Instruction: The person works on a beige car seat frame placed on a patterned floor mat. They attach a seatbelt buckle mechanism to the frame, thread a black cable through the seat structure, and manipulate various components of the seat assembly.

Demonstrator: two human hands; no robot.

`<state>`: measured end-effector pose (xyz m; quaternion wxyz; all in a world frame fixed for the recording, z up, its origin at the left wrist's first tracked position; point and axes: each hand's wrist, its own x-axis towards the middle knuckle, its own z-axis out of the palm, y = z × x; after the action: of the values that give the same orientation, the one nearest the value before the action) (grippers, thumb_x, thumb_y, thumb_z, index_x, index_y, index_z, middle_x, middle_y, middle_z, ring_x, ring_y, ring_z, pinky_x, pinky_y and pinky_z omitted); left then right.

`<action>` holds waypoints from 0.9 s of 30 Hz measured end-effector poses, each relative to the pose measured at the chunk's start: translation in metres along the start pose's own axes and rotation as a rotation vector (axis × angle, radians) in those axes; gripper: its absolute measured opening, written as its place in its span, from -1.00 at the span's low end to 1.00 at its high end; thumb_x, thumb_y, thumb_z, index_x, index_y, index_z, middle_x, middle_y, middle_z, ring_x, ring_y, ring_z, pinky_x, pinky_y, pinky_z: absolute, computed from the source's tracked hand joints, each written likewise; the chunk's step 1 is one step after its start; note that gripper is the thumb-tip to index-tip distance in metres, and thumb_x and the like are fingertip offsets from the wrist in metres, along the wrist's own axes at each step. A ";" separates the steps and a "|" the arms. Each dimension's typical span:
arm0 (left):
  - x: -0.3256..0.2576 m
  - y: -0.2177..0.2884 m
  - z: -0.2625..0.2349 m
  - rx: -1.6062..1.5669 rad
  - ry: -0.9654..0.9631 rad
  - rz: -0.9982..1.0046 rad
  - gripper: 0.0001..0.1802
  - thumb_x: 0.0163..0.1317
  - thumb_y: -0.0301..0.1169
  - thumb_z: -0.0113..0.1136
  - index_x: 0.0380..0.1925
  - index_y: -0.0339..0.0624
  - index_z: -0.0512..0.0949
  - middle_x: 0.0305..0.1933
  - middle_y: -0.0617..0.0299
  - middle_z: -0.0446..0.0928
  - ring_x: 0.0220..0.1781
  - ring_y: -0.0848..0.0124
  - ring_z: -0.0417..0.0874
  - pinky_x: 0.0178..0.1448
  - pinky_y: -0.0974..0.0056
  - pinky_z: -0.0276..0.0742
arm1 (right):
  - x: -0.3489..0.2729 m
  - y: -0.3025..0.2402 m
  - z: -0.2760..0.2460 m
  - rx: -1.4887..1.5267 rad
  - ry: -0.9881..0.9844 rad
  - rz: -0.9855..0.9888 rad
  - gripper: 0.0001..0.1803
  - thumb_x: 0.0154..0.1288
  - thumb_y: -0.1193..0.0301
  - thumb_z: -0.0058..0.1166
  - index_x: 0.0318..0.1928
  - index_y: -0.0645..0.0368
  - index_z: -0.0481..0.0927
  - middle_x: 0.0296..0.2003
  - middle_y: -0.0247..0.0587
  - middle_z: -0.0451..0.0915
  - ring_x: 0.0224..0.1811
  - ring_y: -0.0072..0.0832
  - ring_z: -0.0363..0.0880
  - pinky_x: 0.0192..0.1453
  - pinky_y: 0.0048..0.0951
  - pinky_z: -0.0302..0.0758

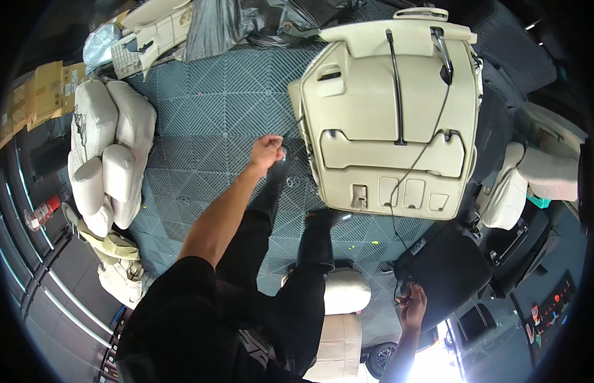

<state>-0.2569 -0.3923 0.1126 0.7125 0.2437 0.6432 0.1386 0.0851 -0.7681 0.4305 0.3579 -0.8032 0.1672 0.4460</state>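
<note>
A large beige moulded car interior panel lies on the floor, ahead and to the right of me. A thin black cable runs down across it and past its near edge toward my right hand. The fingers of that hand are pinched on the cable, low on the right beside a black seat cushion. My left hand hovers left of the panel, above my boot, apart from the panel. Its fingers are curled closed; what they hold, if anything, is hidden.
Cream car seats stand on the left beside cardboard boxes. Black plastic sheeting and beige trim pieces lie at the far side. Another cream seat is at the right. A beige seat sits close behind my legs.
</note>
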 end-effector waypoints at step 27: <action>-0.055 0.039 0.000 -0.171 -0.200 -0.152 -0.55 0.43 -0.43 -0.06 0.31 -0.17 0.39 -0.51 0.23 0.60 -0.51 0.39 0.68 -0.45 0.41 0.52 | 0.127 -0.005 0.470 -0.065 -0.512 -0.302 -0.83 0.27 0.61 0.18 -0.14 0.40 0.60 -0.27 -0.16 0.69 -0.28 -0.55 0.64 -0.12 -0.57 0.57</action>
<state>-0.2594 -0.3877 0.1794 0.7997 0.1450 0.5714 0.1135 -0.1231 -0.4179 0.1642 0.4247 -0.6913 -0.0643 0.5811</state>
